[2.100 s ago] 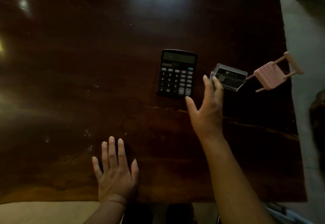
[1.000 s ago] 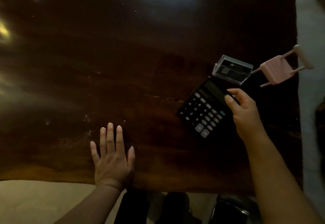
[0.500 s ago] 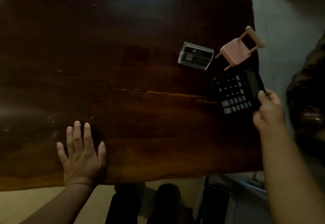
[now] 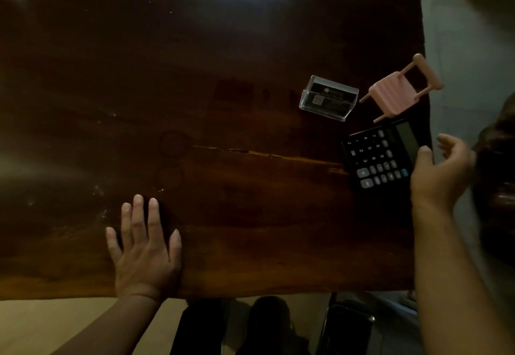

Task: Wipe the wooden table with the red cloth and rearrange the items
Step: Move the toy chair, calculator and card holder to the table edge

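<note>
The dark wooden table (image 4: 223,62) fills the view. A black calculator (image 4: 376,156) lies turned sideways at the table's right edge. My right hand (image 4: 440,176) is beside it, thumb resting on its display end, the other fingers spread and lifted off. My left hand (image 4: 145,251) lies flat on the wood near the front edge, fingers apart, holding nothing. A clear plastic card holder (image 4: 328,98) and a small pink toy chair (image 4: 393,94) stand just behind the calculator. No red cloth is in view.
The table's right edge runs along a grey floor (image 4: 468,48). A dark brown object (image 4: 496,187) sits off the table at the far right. My legs and a dark chair frame (image 4: 348,326) are below the front edge.
My right hand took the calculator from the table's middle, carried it to the right edge, turned it, and has now spread its fingers off it. The left hand stayed flat.
</note>
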The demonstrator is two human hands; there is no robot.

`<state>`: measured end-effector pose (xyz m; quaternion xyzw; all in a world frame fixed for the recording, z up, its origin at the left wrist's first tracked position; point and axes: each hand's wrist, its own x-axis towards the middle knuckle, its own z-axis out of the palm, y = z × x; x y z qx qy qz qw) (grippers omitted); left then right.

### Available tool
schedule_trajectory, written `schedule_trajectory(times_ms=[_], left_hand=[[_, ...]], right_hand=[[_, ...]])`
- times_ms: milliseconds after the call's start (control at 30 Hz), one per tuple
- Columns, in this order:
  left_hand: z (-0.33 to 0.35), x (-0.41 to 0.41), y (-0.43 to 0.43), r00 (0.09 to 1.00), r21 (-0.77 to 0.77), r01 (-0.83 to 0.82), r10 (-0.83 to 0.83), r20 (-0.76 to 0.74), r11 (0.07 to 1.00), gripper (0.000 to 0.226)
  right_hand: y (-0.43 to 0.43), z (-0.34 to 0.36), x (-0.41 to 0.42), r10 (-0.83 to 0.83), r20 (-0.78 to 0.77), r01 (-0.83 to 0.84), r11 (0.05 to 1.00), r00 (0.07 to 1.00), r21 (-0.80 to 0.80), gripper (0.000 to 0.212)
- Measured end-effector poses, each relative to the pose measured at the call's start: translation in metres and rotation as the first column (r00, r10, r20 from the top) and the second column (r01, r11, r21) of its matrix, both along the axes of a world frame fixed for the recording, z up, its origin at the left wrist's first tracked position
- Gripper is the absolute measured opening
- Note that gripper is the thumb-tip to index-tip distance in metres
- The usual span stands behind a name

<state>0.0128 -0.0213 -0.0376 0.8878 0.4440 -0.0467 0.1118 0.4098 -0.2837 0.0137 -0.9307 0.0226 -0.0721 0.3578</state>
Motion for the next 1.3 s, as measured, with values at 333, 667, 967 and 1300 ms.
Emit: schedule_trajectory(times_ms=[333,667,967,1300], left_hand=[[-0.001,-0.001,0.001,1.000,-0.004,0.012,-0.012,0.001,1.000,0.073],[-0.001,-0.002,0.002,1.000,-0.011,0.018,-0.018,-0.012,1.000,0.074],[-0.001,-0.003,0.003,1.000,-0.009,0.023,-0.023,-0.010,1.000,0.073],[0.000,-0.002,0.004,1.000,-0.017,0.015,-0.015,0.007,1.000,0.071]], right_hand=[[0.128,0.028,0.000,0.544,-0.019,-0.538,0.824,0.839,-0.178,0.032],[0.176,0.005,0.023,0.618,-0.244,-0.651,0.609,0.748,-0.452,0.053],[0.154,0.009,-0.033,0.664,-0.116,-0.661,0.679,0.738,-0.319,0.062],[0.062,0.007,-0.096,0.591,-0.148,-0.603,0.727,0.793,-0.328,0.067]])
